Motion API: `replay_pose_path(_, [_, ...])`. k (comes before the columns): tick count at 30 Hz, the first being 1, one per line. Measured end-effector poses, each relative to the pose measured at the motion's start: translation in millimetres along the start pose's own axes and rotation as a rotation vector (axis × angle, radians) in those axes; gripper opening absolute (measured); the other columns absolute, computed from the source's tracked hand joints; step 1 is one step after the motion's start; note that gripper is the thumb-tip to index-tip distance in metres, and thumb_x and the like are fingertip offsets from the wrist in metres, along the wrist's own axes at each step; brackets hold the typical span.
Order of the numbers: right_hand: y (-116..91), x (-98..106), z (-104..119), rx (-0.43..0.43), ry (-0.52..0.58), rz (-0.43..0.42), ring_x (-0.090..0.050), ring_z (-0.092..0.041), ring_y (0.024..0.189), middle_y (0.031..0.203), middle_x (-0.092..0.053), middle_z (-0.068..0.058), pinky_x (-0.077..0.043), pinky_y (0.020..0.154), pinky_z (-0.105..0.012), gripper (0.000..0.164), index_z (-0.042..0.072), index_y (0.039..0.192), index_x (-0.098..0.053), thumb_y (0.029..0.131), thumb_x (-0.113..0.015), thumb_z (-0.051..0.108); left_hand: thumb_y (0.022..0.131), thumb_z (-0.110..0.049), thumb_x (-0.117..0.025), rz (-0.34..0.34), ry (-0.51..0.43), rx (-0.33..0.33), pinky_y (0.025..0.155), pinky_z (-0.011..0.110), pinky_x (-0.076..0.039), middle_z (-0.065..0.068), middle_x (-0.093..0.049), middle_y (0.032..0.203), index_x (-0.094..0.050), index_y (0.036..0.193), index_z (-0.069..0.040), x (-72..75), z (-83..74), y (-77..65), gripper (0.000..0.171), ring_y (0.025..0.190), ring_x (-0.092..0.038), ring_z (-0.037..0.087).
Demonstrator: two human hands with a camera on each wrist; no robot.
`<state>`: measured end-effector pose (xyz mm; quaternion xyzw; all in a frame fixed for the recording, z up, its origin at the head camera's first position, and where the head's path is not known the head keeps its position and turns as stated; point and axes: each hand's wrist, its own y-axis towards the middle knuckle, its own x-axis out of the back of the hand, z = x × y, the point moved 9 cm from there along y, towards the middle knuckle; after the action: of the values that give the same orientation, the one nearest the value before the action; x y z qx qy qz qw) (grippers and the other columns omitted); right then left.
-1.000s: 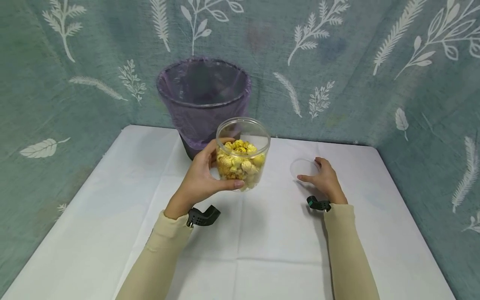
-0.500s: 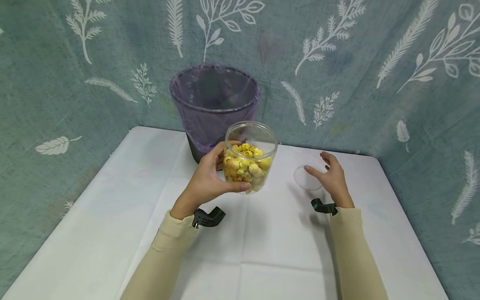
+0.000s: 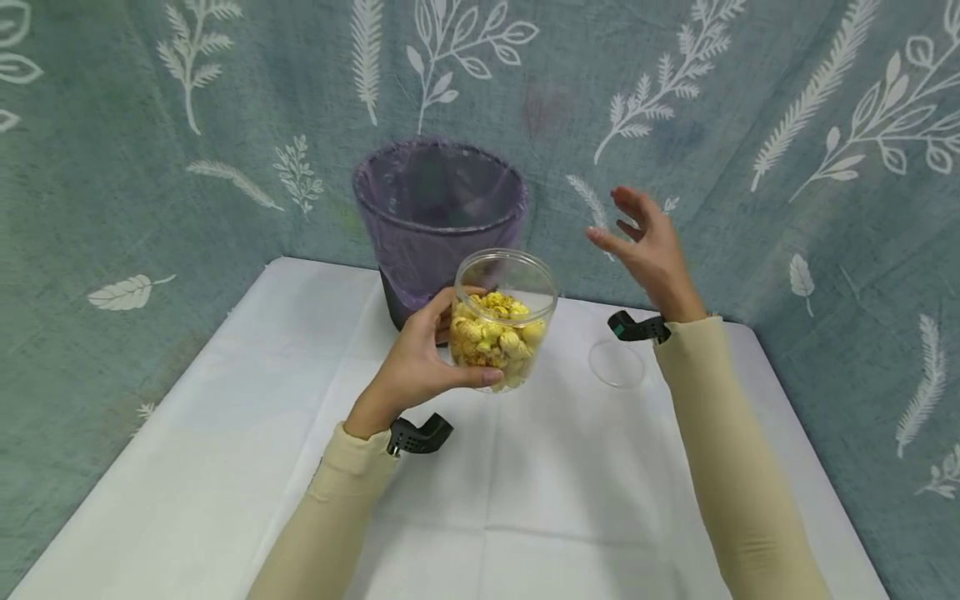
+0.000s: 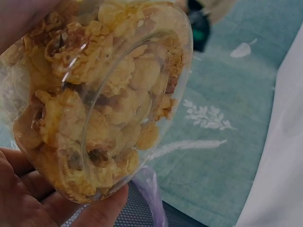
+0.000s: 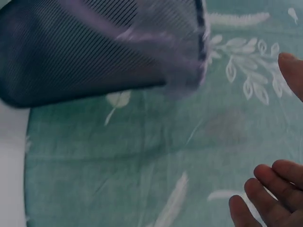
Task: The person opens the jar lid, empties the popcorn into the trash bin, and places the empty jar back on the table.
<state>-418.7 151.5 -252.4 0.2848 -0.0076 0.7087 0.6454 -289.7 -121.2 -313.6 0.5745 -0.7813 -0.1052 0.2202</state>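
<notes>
My left hand grips a clear plastic tub around its side, thumb toward me. Yellow popcorn fills the lower part of the tub, which has no lid on and is held up above the table. In the left wrist view the tub's clear base shows popcorn pressed against it. Raised above the table's back right, my right hand has its fingers apart and loosely bent, holding nothing. Below it a clear round lid lies flat on the white cloth.
A dark mesh waste bin lined with a purple bag stands at the back, just behind the tub. White cloth covers the table. Green leaf-patterned fabric hangs at the back and sides.
My right hand has left the lid on the table and risen up and away from it. The left hand keeps hold of the tub, nearly still. The head view has shifted slightly.
</notes>
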Motion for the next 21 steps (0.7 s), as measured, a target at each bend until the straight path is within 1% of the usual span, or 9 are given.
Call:
replay_pose_path(3, [19, -17, 21, 0.042, 0.064, 0.044, -0.034, -0.017, 0.153, 0.166, -0.039, -0.005, -0.032, 0.123, -0.037, 0.081, 0.013, 0.162, -0.037, 0.095, -0.080, 0.028, 0.069, -0.003, -0.098, 0.000, -0.008, -0.003, 0.103, 0.049, -0.052, 0.004, -0.065, 0.136, -0.051, 0.149, -0.007, 3.1, -1.0, -1.2, 0.093, 0.120, -0.064, 0.021])
replay_pose_path(6, [36, -37, 32, 0.060, 0.118, 0.072, -0.037, -0.018, 0.151, 0.164, -0.041, -0.007, -0.032, 0.123, -0.036, 0.077, 0.011, 0.161, -0.040, 0.096, -0.079, 0.025, 0.071, -0.005, -0.098, 0.004, -0.012, -0.012, 0.104, 0.049, -0.052, 0.003, -0.064, 0.138, -0.051, 0.149, -0.008, 6.3, -3.8, -1.8, 0.091, 0.121, -0.064, 0.021])
replay_pose_path(9, [49, -57, 32, 0.048, 0.143, 0.089, -0.039, -0.020, 0.150, 0.162, -0.043, -0.007, -0.033, 0.122, -0.035, 0.074, 0.010, 0.159, -0.042, 0.097, -0.079, 0.022, 0.072, -0.006, -0.098, 0.006, -0.011, -0.009, 0.104, 0.048, -0.051, 0.003, -0.064, 0.139, -0.051, 0.150, -0.010, 8.4, -5.1, -1.8, 0.091, 0.123, -0.063, 0.020])
replay_pose_path(14, [64, -96, 27, 0.030, 0.142, 0.140, -0.039, -0.021, 0.151, 0.162, -0.044, -0.006, -0.036, 0.120, -0.032, 0.072, 0.010, 0.159, -0.042, 0.098, -0.078, 0.025, 0.072, -0.005, -0.097, -0.018, -0.024, 0.013, 0.105, 0.048, -0.051, 0.004, -0.063, 0.139, -0.051, 0.150, -0.013, 18.8, -5.3, -8.7, 0.090, 0.124, -0.062, 0.022])
replay_pose_path(17, [68, -105, 24, 0.039, 0.165, 0.130, -0.039, -0.019, 0.150, 0.161, -0.045, -0.006, -0.036, 0.119, -0.032, 0.070, 0.010, 0.158, -0.044, 0.098, -0.077, 0.024, 0.074, -0.006, -0.097, -0.015, -0.040, 0.009, 0.104, 0.047, -0.051, 0.004, -0.063, 0.139, -0.051, 0.150, -0.014, 20.5, -5.9, -9.2, 0.089, 0.124, -0.062, 0.023])
replay_pose_path(21, [69, -105, 22, 0.072, 0.218, 0.095, -0.042, -0.018, 0.147, 0.159, -0.047, -0.009, -0.037, 0.118, -0.031, 0.069, 0.005, 0.157, -0.045, 0.098, -0.077, 0.019, 0.074, -0.007, -0.097, -0.004, -0.043, -0.007, 0.103, 0.046, -0.052, 0.004, -0.063, 0.139, -0.051, 0.150, -0.014, 19.6, -6.4, -4.9, 0.088, 0.123, -0.062, 0.023])
